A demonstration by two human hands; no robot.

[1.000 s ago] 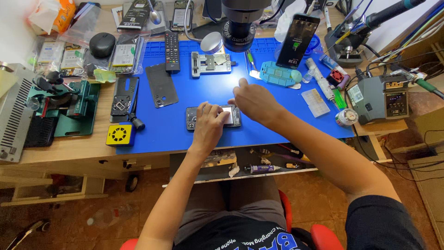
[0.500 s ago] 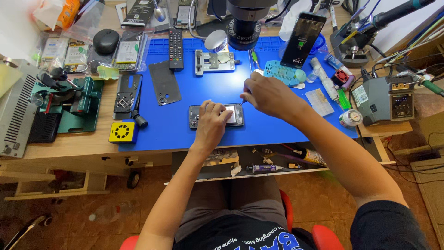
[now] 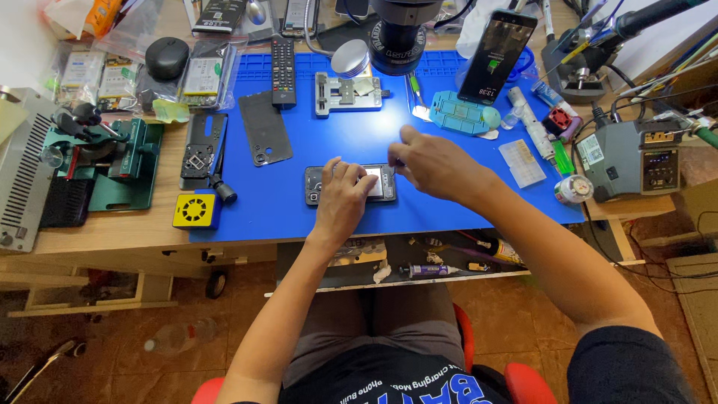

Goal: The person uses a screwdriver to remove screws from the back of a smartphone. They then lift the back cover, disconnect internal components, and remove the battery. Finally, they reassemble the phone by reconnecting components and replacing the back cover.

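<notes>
Blue matting [image 3: 449, 202] is covering the wooden worktop [image 3: 105, 232] I am looking down on, and nearest to me an opened phone [image 3: 350, 184] is lying flat on it, close to the mat's front edge. My left hand [image 3: 340, 198] is pressing down on the middle of the phone with flat fingers, pinning it rather than gripping it. My right hand [image 3: 434, 164] is hovering at the phone's right end, fingertips pinched together at its corner; I cannot tell whether they are holding anything. Left of the phone, a yellow square tool [image 3: 195, 210] is sitting at the mat's edge, and a dark back cover [image 3: 264, 128] is lying further up. Beyond the hands, a metal clamp fixture [image 3: 347, 94] is resting beside a black remote control [image 3: 283, 71]. Farther back, a microscope head [image 3: 400, 34] is hanging over the mat, and a lit phone [image 3: 496, 56] is leaning upright at the right.
</notes>
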